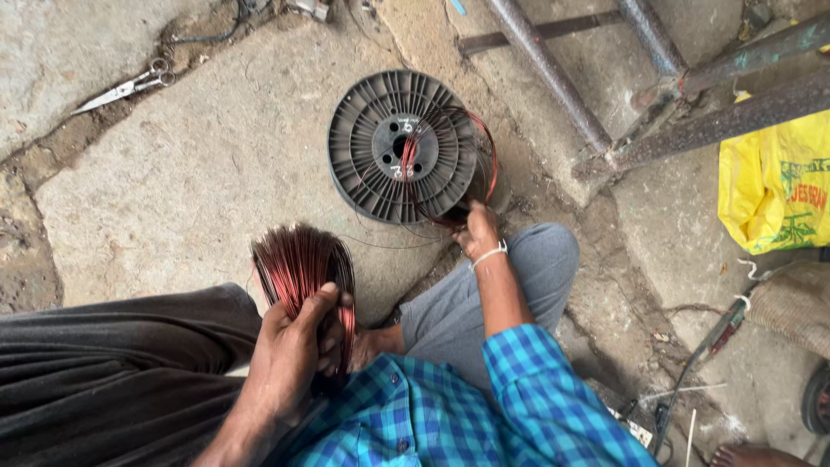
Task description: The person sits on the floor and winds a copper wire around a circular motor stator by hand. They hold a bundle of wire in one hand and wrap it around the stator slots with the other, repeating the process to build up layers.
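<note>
The left hand [294, 346] is clenched around a thick bundle of glossy reddish-brown enamelled copper wire [303, 259], thumb laid across the front and fingers wrapped behind. Above the fist the strands rise as a tight sheaf and arch over in a rounded loop; they shine dark red with lighter copper glints, each strand thin and lying close to the next. Below the fist the wire runs down along the palm and is lost between the hand and the blue checked shirt sleeve [527, 398].

The right hand [477, 232], with a pale bangle at the wrist, is closed at the near rim of a round black ribbed plastic spool [380, 147] that lies flat on the cracked grey stone floor [173, 182]. Its fingers press together on a few loose turns of the same red wire, which curl up from the fingertips and around the spool's right edge towards its hub; the exact pinch is hidden by the back of the hand. Beyond the spool, well away from both hands, lie metal scissors [125, 86] on the floor. To the right of the right hand, far off, sit rusty iron bars [553, 78] and a crumpled yellow plastic bag [774, 182].
</note>
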